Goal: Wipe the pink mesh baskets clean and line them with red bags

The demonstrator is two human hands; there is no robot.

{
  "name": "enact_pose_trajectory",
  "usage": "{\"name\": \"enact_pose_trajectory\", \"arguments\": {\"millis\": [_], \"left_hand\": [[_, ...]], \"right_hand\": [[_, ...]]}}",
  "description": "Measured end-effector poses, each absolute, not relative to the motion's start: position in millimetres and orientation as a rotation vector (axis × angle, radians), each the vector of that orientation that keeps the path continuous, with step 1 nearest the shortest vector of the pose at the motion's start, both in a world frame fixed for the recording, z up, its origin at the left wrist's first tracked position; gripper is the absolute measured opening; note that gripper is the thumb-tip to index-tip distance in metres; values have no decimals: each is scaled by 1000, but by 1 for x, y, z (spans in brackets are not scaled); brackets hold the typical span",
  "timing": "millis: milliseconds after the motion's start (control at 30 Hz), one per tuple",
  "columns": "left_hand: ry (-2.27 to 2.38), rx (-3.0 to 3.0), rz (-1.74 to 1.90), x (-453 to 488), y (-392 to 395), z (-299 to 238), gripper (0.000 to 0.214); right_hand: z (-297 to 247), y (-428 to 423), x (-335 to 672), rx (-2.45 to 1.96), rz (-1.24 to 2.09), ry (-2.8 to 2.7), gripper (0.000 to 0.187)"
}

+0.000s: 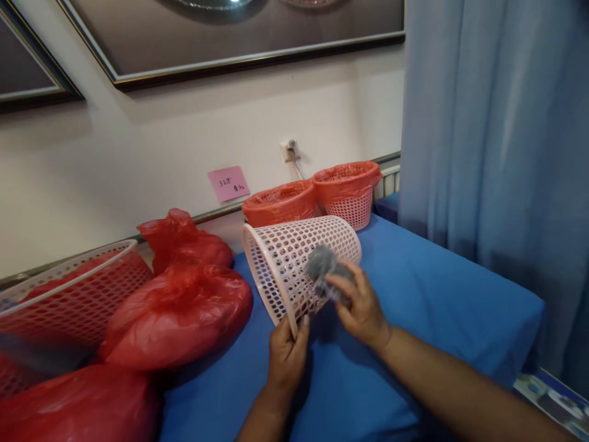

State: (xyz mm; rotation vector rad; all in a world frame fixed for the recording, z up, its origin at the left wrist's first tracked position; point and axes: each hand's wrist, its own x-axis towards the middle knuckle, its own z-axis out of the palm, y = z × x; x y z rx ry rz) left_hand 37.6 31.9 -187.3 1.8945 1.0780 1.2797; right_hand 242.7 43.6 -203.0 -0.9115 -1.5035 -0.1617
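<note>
A pale pink perforated plastic wastebasket (294, 245) lies on its side on a blue-covered table (405, 319), its wide mouth turned to the left. My left hand (288, 353) grips the lower part of its rim, thumb and fingers closed around the edge. Bunched in my right hand (361, 304) is a grey cloth (322, 264), pressed to the basket's side or very close to it; motion blur softens the cloth. The inside of the basket shows only through its holes and part of the mouth.
Behind stand two baskets lined with red bags, one at the back (280, 202) and one farther right (352, 196). Knotted red plastic bags (179, 313) and a large white-rimmed basket (78, 294) fill the left. A blue curtain (483, 153) hangs at right.
</note>
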Motion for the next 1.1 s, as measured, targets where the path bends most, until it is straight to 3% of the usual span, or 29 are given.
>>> {"name": "enact_pose_trajectory", "arguments": {"millis": [100,233,433,533,733,833,933,1100], "left_hand": [[1063,2044,1209,36,27,-192,38],[1071,2258,1126,33,26,-198,42],[991,2332,1077,33,33,-202,40],[945,2350,1063,32,33,-203,39],[1059,2347,1023,34,31,-201,43],[1058,2400,973,34,31,-203,44],[1064,2434,928,33,33,-205,47],[1007,2335,943,32,34,-201,37]], "right_hand": [[-217,75,268,-1234,47,-1055,52],[-224,95,289,-1312,366,-820,54],[-202,31,241,-744,-137,-1599,62],[-197,15,227,-572,-273,-1721,65],[-223,83,277,-1298,68,-1126,56],[-231,105,299,-1423,219,-941,53],[-220,87,288,-1267,83,-1077,54],[-191,24,244,-651,-231,-1673,63]]}}
